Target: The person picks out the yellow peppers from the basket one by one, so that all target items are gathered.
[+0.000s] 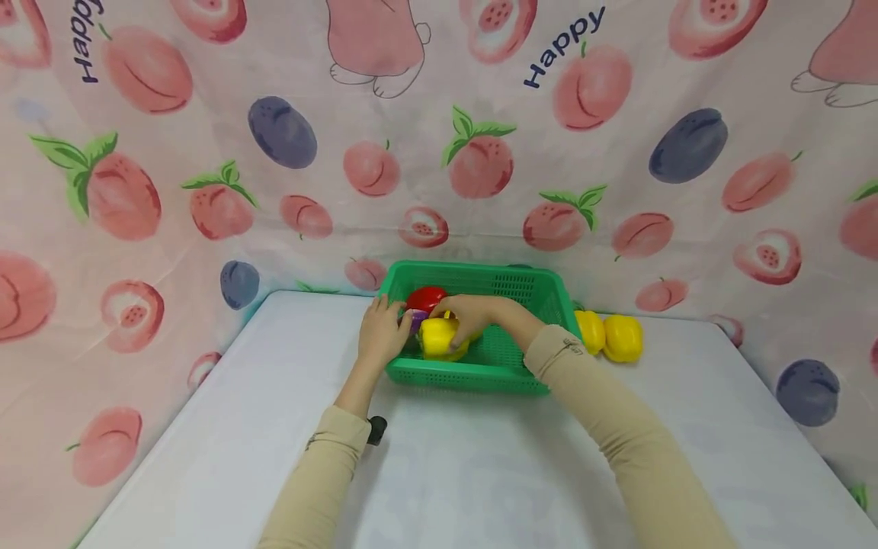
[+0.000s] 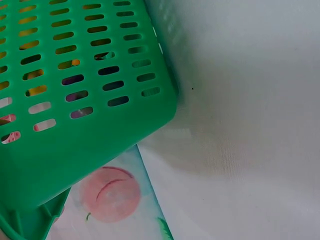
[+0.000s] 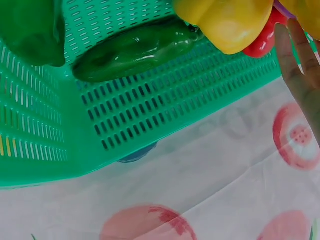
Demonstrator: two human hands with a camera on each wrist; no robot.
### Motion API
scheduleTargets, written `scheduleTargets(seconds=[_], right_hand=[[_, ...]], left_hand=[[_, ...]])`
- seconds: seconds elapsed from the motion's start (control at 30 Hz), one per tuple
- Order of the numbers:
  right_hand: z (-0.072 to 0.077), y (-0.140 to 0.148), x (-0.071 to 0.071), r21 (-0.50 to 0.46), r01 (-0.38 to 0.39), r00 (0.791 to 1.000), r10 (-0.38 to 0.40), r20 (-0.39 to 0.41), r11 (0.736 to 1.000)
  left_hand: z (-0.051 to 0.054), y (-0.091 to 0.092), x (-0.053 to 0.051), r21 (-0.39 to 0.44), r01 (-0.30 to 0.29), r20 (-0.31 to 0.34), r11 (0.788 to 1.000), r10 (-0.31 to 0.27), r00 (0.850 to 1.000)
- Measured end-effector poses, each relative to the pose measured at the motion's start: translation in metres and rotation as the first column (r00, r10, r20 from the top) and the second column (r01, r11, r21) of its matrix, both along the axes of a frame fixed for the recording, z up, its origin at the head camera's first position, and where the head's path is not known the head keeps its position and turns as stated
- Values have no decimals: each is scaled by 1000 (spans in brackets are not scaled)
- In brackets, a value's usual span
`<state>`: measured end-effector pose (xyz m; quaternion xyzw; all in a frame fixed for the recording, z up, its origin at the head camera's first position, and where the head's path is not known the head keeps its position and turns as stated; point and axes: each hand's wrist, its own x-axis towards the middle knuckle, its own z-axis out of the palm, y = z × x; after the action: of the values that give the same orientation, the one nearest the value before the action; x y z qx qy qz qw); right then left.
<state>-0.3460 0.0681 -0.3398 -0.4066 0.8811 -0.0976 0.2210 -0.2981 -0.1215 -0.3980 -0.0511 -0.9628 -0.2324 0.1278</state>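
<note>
A green plastic basket (image 1: 480, 369) stands toward the back of the white table. My left hand (image 1: 380, 335) holds its left rim, with the thumb on the inner side; the left wrist view shows mainly the basket's slotted outer wall (image 2: 100, 145). Inside the basket, my right hand (image 1: 473, 314) grips a yellow bell pepper (image 1: 437, 337) from above. Next to that pepper are a red vegetable (image 1: 427, 297) and a purple one (image 1: 416, 320), both partly covered. The right wrist view shows another yellow pepper (image 3: 232, 25) and a long dark green vegetable (image 3: 137, 50) in the basket.
Two yellow bell peppers (image 1: 623, 338) sit on the table just right of the basket. A dark green piece (image 3: 32, 30) shows at the basket's corner in the right wrist view. Behind the table hangs a fruit-printed cloth (image 1: 411, 206).
</note>
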Motion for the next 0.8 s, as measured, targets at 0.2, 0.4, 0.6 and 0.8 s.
scheduleTargets(seconds=[0.2,0.4,0.6,0.8], right_hand=[[2,7,2,-48,47,998,-45,44,998],[10,17,9,-84,105,994,-101,46,991],[15,27,17,-127,143,990,-139,36,982],[15,36,24,-173,140,990,-138,23,975]], left_hand=[[-2,0,1,-4,-8,9,1000,8,1000],[0,2,2,5,3,6,1000,-3,1000],[1,2,1,3,4,-3,1000,-4,1000],[2,1,3,4,6,9,1000,-6,1000]])
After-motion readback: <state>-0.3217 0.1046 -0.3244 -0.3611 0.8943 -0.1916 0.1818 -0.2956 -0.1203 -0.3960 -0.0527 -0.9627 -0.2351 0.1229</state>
